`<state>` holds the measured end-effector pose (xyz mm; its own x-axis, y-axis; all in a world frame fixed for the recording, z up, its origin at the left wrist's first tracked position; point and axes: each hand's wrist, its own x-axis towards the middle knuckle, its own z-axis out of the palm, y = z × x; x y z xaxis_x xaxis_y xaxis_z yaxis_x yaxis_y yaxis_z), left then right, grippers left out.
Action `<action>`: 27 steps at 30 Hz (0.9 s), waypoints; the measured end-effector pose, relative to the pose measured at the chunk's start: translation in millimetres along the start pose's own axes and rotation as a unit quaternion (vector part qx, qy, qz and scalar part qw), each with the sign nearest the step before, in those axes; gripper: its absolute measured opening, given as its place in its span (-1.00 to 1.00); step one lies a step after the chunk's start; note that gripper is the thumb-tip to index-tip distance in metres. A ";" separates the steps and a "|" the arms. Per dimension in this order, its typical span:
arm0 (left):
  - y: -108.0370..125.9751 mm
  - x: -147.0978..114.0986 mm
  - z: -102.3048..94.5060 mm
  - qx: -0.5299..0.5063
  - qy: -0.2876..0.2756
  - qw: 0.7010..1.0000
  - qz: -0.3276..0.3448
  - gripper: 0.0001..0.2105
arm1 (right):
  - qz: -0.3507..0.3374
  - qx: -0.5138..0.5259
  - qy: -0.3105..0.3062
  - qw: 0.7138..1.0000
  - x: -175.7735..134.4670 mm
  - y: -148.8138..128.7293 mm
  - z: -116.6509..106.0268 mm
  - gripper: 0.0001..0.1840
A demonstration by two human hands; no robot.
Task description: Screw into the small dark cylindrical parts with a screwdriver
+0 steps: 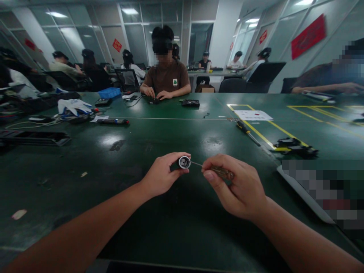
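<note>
Over the green table, my left hand (162, 172) grips a small round black part with a silver rim (184, 162), its hollow end facing me. Thumb and fingers close around its left side. My right hand (237, 185) is wrapped round the brownish, see-through handle of a thin screwdriver (220, 171). The screwdriver's slim shaft points left, and its tip reaches the right edge of the round part. Whether the tip sits inside an opening there I cannot tell.
A yellow-black screwdriver (247, 132) and a black assembly (295, 147) lie to the right. A grey-edged panel (305, 195) is nearer. White gloves (74, 107), a blue basket (109, 93) and a black tray (36, 138) are left. Opposite sits a person (166, 76) handling a small dark part.
</note>
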<state>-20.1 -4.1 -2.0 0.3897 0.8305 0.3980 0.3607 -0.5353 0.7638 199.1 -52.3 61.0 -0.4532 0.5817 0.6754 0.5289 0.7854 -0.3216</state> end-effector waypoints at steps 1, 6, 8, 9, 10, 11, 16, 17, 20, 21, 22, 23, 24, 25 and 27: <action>0.0 0.0 -0.1 0.000 0.000 1.000 0.000 -0.62 | -0.001 0.000 0.000 1.000 0.0 -0.2 -0.3 -0.95; 0.0 -0.8 0.7 -0.001 0.003 1.000 0.002 -0.63 | 0.001 0.006 -0.003 1.000 -0.3 -0.4 -1.0 -0.94; 0.2 -0.9 1.0 0.001 0.003 1.000 0.004 -0.62 | 0.002 0.010 -0.004 1.000 -0.7 -0.3 -1.0 -0.94; 0.5 -0.8 1.1 0.002 0.003 1.000 0.005 -0.62 | 0.003 0.011 -0.005 1.000 -0.9 -0.3 -1.0 -0.94; 0.9 -0.6 1.1 0.004 0.004 1.000 0.005 -0.63 | 0.004 0.011 -0.006 1.000 -1.1 -0.4 -1.1 -0.94; 1.3 -0.4 1.1 0.006 0.005 1.000 0.005 -0.63 | 0.005 0.011 -0.009 1.000 -1.2 -0.6 -1.2 -0.94; 3.4 0.3 0.5 0.020 0.008 1.000 0.011 -0.64 | 0.004 0.010 -0.012 1.000 -0.9 -1.7 -1.8 -0.93; 3.6 0.3 0.4 0.021 0.007 1.000 0.012 -0.64 | 0.004 0.009 -0.010 1.000 -0.7 -1.8 -1.9 -0.92; 3.9 0.4 0.1 0.017 0.006 1.000 0.012 -0.64 | 0.006 0.004 -0.007 1.000 -0.5 -1.5 -1.7 -0.93; 3.9 0.4 -0.1 0.016 0.006 1.000 0.012 -0.64 | 0.006 0.004 -0.006 1.000 -0.5 -1.3 -1.5 -0.93; 3.9 0.5 -0.2 0.016 0.007 1.000 0.011 -0.64 | 0.005 0.005 -0.007 1.000 -0.5 -1.1 -1.4 -0.93; 3.8 0.6 -0.3 0.017 0.008 1.000 0.009 -0.64 | 0.004 0.008 -0.008 1.000 -0.6 -0.8 -1.4 -0.93; 3.7 0.7 -0.4 0.017 0.009 1.000 0.008 -0.64 | 0.004 0.011 -0.009 1.000 -0.7 -0.6 -1.4 -0.93; 3.5 0.8 -0.4 0.018 0.009 1.000 0.006 -0.63 | 0.003 0.014 -0.010 1.000 -0.7 -0.5 -1.5 -0.94; 2.8 0.7 -0.3 0.016 0.011 1.000 0.008 -0.63 | 0.005 0.020 -0.012 1.000 -0.9 -0.3 -1.8 -0.93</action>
<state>-19.1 -4.9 0.6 0.3773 0.8243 0.4221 0.3818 -0.5537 0.7400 200.6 -53.4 61.8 -0.4645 0.5947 0.6561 0.5051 0.7865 -0.3553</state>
